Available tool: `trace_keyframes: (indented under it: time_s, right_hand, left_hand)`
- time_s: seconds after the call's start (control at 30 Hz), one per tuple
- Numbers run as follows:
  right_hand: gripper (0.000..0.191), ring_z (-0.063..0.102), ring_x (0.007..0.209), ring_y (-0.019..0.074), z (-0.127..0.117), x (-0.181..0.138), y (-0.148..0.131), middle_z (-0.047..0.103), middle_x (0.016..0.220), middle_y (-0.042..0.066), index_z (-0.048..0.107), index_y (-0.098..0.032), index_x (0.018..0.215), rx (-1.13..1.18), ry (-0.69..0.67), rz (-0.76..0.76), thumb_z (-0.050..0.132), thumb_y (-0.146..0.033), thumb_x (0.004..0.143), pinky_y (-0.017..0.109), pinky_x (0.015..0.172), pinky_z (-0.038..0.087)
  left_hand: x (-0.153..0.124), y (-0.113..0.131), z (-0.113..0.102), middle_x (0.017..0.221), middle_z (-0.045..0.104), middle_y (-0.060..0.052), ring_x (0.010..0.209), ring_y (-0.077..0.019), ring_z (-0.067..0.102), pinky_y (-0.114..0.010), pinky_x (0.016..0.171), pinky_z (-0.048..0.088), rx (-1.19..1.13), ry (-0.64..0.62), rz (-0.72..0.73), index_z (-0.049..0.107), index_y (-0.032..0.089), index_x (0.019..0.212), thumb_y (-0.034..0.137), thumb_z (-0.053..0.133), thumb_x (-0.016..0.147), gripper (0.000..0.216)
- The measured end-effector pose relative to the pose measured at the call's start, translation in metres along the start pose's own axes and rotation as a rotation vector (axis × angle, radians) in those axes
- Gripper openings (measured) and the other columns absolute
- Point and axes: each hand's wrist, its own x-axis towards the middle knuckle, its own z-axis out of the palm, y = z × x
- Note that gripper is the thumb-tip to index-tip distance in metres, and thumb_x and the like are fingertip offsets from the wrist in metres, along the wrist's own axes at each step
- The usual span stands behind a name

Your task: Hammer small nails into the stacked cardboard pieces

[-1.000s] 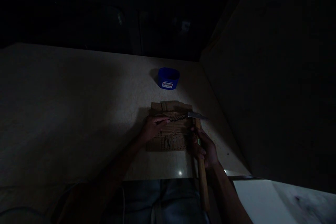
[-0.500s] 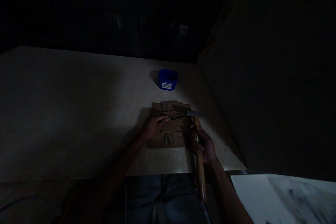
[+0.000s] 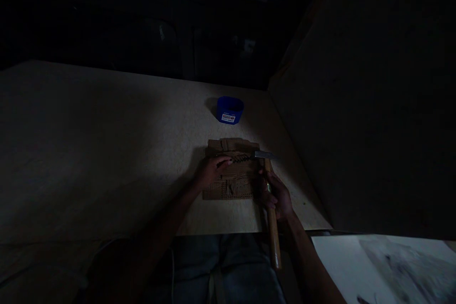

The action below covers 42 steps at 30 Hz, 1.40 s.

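My right hand [image 3: 280,194] is wrapped around the wooden handle of a hammer [image 3: 274,240]. The hammer's metal head is raised at the right side of a brown, ridged and punctured cardboard piece [image 3: 240,191]. Across the upper part of the cardboard runs a dark, jagged row [image 3: 241,158]; in this dim light I cannot tell what it is made of. My left hand [image 3: 210,171] rests over the cardboard's left edge. Its thumb and forefinger come together at the left end of that row, and whatever they pinch is too dark to make out.
A blue tub [image 3: 230,110] with a white label stands behind the cardboard on the pale tabletop [image 3: 142,142]. A dark panel [image 3: 356,104] rises along the table's right side. Below it at the right lies a white surface [image 3: 342,256] with a grey patch.
The view has shifted slightly, so the tub and cardboard appear a little farther right. Both hands keep almost the same places and grips, with the hammer still raised.
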Motion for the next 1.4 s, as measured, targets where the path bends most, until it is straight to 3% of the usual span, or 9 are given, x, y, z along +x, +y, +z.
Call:
trace_keyframes:
  time_s: [0.33,0.47,0.57,0.67,0.73,0.9,1.13,1.4]
  right_hand:
    - [0.021,0.024,0.029,0.0003,-0.004,0.001,0.002,0.059,0.061,-0.007,0.064,-0.018,0.103,-0.032,-0.001,-0.019,0.069,-0.032,0.088,0.010,0.025,0.029]
    - [0.028,0.020,0.029,0.0005,0.003,-0.003,0.002,0.055,0.058,-0.009,0.063,-0.018,0.102,-0.087,0.052,-0.047,0.072,-0.038,0.084,0.011,0.024,0.025]
    - [0.032,0.022,0.030,0.0019,0.016,-0.012,-0.004,0.054,0.058,-0.009,0.061,-0.020,0.101,-0.316,0.162,-0.100,0.070,-0.046,0.085,0.013,0.025,0.024]
    - [0.033,0.037,0.038,0.0064,0.035,-0.024,-0.021,0.053,0.059,-0.005,0.060,-0.019,0.089,-0.748,0.240,-0.185,0.065,-0.052,0.089,0.016,0.031,0.030]
    - [0.034,0.048,0.049,0.0103,0.052,-0.031,-0.035,0.055,0.062,-0.002,0.060,-0.019,0.084,-1.015,0.202,-0.242,0.061,-0.052,0.092,0.018,0.040,0.037]
    - [0.033,0.062,0.066,0.0184,0.085,-0.032,-0.061,0.066,0.076,0.004,0.064,-0.019,0.095,-1.456,0.025,-0.357,0.048,-0.048,0.099,0.025,0.057,0.044]
    - [0.034,0.068,0.068,0.0231,0.085,-0.014,-0.055,0.073,0.084,0.009,0.064,-0.019,0.111,-1.589,-0.041,-0.396,0.043,-0.042,0.099,0.029,0.060,0.048]
    - [0.036,0.066,0.061,0.0224,0.088,-0.018,-0.058,0.070,0.072,0.008,0.061,-0.020,0.091,-1.623,0.060,-0.442,0.042,-0.049,0.099,0.028,0.054,0.043]
  left_hand:
    - [-0.001,0.006,-0.001,0.102,0.079,-0.003,0.090,-0.0179,0.073,-0.029,0.085,0.056,0.039,-0.019,-0.005,0.075,0.024,0.108,0.037,0.058,0.094,0.025]
    - [0.000,0.002,0.001,0.104,0.078,-0.003,0.092,-0.0182,0.073,-0.031,0.086,0.057,0.045,0.011,0.061,0.075,0.024,0.106,0.036,0.060,0.093,0.023]
    - [0.000,-0.001,0.003,0.106,0.077,-0.005,0.096,-0.0184,0.072,-0.032,0.090,0.056,0.033,0.047,0.146,0.076,0.022,0.102,0.033,0.062,0.092,0.020]
    - [0.001,-0.001,0.004,0.105,0.076,-0.006,0.095,-0.0174,0.071,-0.031,0.088,0.056,0.024,0.063,0.169,0.076,0.021,0.099,0.031,0.063,0.092,0.017]
    - [0.002,0.001,0.003,0.105,0.075,-0.006,0.094,-0.0169,0.071,-0.030,0.087,0.056,0.025,0.056,0.160,0.076,0.021,0.099,0.028,0.064,0.091,0.016]
    - [0.001,0.006,-0.001,0.100,0.075,-0.005,0.091,-0.0164,0.070,-0.027,0.082,0.054,0.050,0.001,0.143,0.077,0.021,0.099,0.022,0.062,0.092,0.016]
    - [0.000,0.006,-0.001,0.097,0.073,-0.003,0.088,-0.0158,0.068,-0.026,0.079,0.052,0.097,0.002,0.141,0.077,0.022,0.101,0.023,0.063,0.092,0.016]
    - [-0.001,0.010,-0.002,0.095,0.070,-0.004,0.085,-0.0150,0.066,-0.025,0.076,0.051,0.144,0.009,0.140,0.078,0.022,0.093,0.023,0.063,0.092,0.015]
